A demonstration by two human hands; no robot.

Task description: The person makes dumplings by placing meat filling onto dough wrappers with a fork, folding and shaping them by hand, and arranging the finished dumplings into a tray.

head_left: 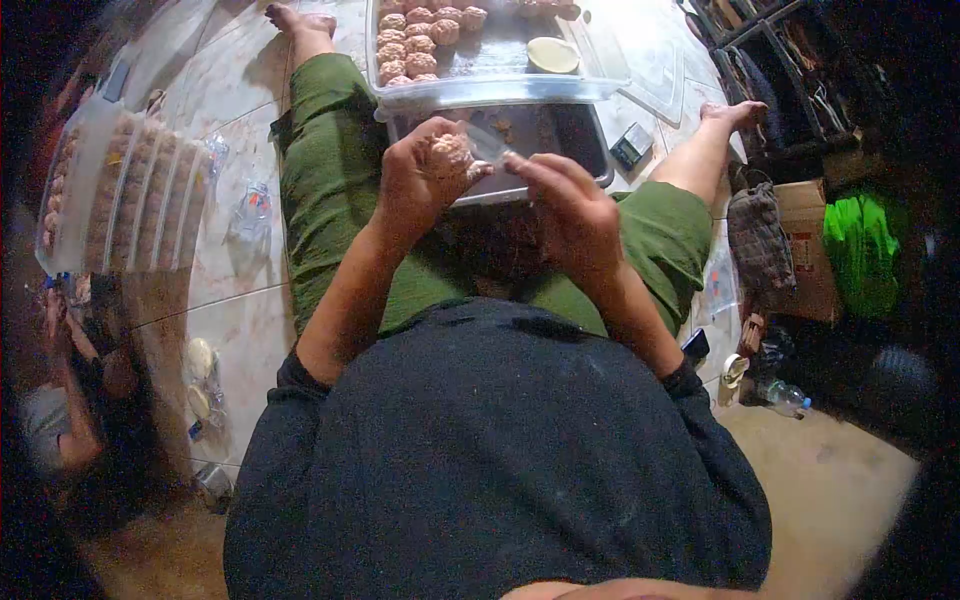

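My left hand point(425, 170) is wrapped round a pale, crumbly ball point(450, 148). My right hand point(575, 200) has its fingers pressed together at one end of a clear, thin piece point(487, 143) that reaches over to the ball; what exactly this piece is stays unclear. Both hands are above a dark tray with a light rim point(600, 150) between my legs. Beyond it, a clear plastic box point(500, 92) holds rows of similar pinkish balls point(420, 44) and a round cream-coloured disc point(553, 56).
Stacked clear containers point(130, 190) filled with balls stand on the left, near another person's arm point(80, 410). A small dark box point(631, 146) lies by my right leg. On the right are a cardboard box point(805, 240), a green bag point(860, 250) and a plastic bottle point(785, 396).
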